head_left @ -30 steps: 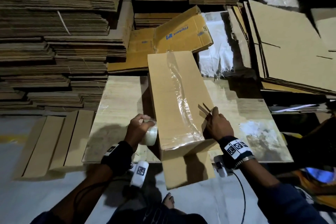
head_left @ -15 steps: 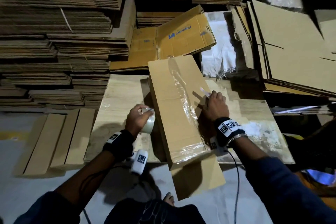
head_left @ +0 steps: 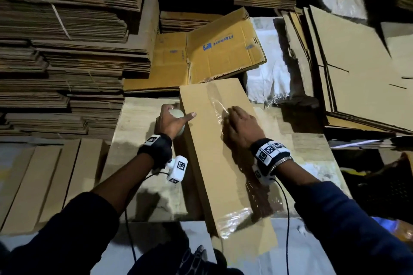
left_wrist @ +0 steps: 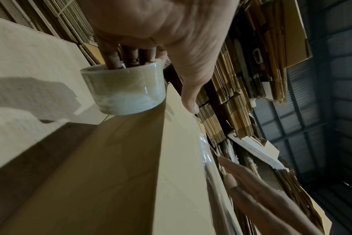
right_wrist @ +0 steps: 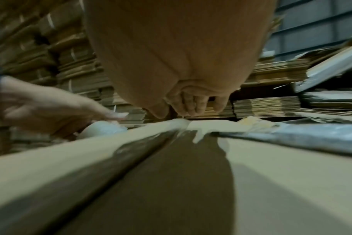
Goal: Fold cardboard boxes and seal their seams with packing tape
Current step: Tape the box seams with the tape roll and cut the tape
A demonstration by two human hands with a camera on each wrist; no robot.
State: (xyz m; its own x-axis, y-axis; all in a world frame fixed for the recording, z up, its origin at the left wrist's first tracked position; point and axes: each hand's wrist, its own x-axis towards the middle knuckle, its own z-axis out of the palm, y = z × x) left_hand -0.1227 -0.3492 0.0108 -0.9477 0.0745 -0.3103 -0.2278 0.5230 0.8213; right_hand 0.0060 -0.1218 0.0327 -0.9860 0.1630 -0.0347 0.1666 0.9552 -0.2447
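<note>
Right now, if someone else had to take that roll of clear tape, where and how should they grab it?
Probably by the outer band of the tape roll, from the table side. The left hand has its fingers through the core, blocking it, and the box sits against the other side, so only the smooth curved rim there is free to pinch.

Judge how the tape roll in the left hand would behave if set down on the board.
The tape roll is a round ring, so on edge it would probably roll; flat, it should sit steady. The left hand holds it with fingers through the core, suggesting it is light. Its glossy surface looks slippery.
</note>
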